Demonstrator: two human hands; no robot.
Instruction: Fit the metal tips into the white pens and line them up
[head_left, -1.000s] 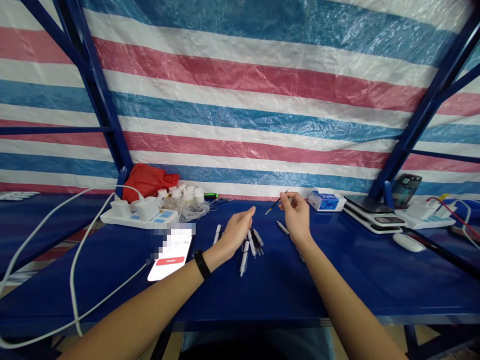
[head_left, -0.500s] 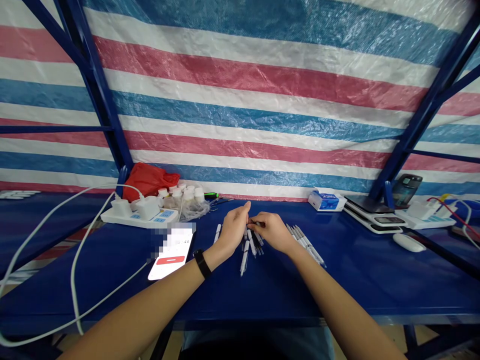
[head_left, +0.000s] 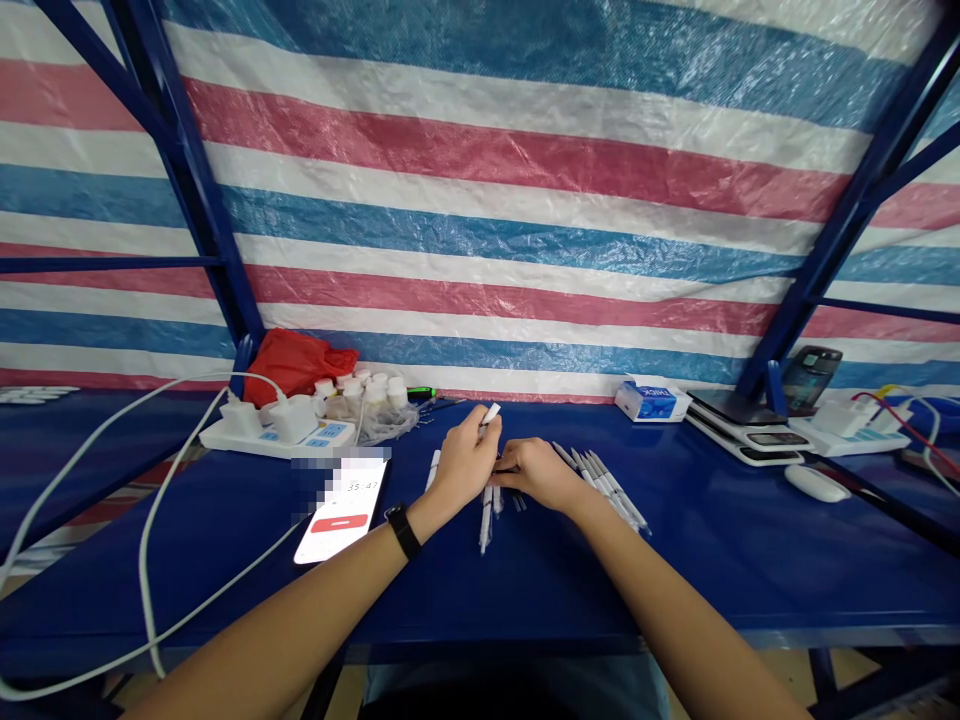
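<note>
My left hand (head_left: pixel 466 458), with a black band on its wrist, is closed round a white pen part (head_left: pixel 490 413) whose end sticks up past the thumb. Close beside it my right hand (head_left: pixel 536 472) has its fingers pinched together over the loose pens; what it holds, if anything, is hidden. White pens (head_left: pixel 486 520) lie below the hands, partly covered by them. One white piece (head_left: pixel 433 469) lies left of my left hand. Several grey-tipped white pens (head_left: pixel 611 490) lie side by side to the right of my right hand.
A lit phone (head_left: pixel 343 508) and a power strip (head_left: pixel 277 438) with white cables are at left. Behind are a red bag (head_left: pixel 296 365) and white-capped bottles (head_left: pixel 379 390). A blue-white box (head_left: pixel 652 401), stacked devices (head_left: pixel 746 430) and a white mouse (head_left: pixel 817 484) stand right.
A white pen part now shows in my left hand, whose fingers have closed. My right hand has lowered slightly over the pens. Another pen now shows at the left of the right-hand row.
</note>
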